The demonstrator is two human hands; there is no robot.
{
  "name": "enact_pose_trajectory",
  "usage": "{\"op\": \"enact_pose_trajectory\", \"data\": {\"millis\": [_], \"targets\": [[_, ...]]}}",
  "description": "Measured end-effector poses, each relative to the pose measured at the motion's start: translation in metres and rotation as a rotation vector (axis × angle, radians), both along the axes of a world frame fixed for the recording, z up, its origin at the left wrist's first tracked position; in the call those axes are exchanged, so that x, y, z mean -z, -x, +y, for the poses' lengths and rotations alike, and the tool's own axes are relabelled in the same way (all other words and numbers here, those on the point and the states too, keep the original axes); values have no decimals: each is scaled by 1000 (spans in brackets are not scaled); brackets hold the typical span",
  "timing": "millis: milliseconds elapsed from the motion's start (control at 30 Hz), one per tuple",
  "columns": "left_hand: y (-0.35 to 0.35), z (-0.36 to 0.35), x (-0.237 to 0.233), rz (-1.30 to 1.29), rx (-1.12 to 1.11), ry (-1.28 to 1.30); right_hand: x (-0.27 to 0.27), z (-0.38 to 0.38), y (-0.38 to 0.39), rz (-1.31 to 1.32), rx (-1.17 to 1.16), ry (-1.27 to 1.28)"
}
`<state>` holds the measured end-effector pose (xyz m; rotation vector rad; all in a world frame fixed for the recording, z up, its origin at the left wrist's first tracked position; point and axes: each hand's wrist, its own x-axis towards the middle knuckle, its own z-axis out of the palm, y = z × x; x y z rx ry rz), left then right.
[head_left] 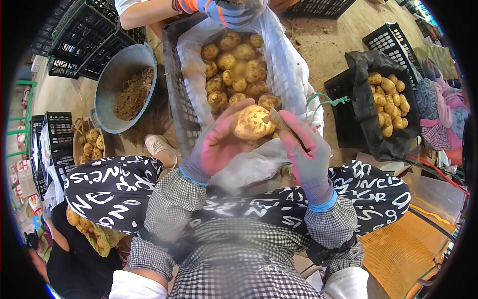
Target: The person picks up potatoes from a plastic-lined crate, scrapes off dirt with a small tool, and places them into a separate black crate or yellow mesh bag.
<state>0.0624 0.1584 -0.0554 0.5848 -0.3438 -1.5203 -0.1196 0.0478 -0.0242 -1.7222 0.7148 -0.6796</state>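
Observation:
My left hand (219, 147), in a pink and grey glove, grips a large potato (252, 123) from its left side. The potato's pale yellow skin carries brown dirt. In my right hand (307, 154), gloved alike, is a small knife (277, 119), its blade tip right at the potato's right edge. Both hands are over the near end of a black crate (180, 107) lined with a whitish plastic sheet (294, 82). Several dirt-stained potatoes (226, 62) lie inside it.
Across the crate is another person's gloved hand (234, 12). A blue tub (107, 94) of soil stands left, near a basket of potatoes (92, 144). On the right, a black-lined crate (361, 70) holds cleaner potatoes (388, 102). Stacked black crates (82, 35) rise at the upper left.

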Motion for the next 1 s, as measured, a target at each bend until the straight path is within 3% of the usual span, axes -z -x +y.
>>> {"op": "enact_pose_trajectory", "data": {"millis": [167,367,433,500,633,800,900,1000], "targets": [[2,1,4,40,2,-15,0,3,3,64,6,-127],[1,0,16,150,37,-65,11,-1,4,43,-47,62],[2,0,15,176,49,-62,7,1,5,19,-69,-164],[3,0,18,208,66,-16,0,3,5,-33,-94,-566],[0,1,26,336,61,41,-3,1,3,-182,-62,-460],[7,-3,-7,357,-91,-186,-7,-1,2,-53,-25,-274],[7,-1,4,345,-6,45,-6,-1,-1,8,-6,-186],[4,1,9,263,-6,-93,-8,4,2,12,-21,-244]]}}
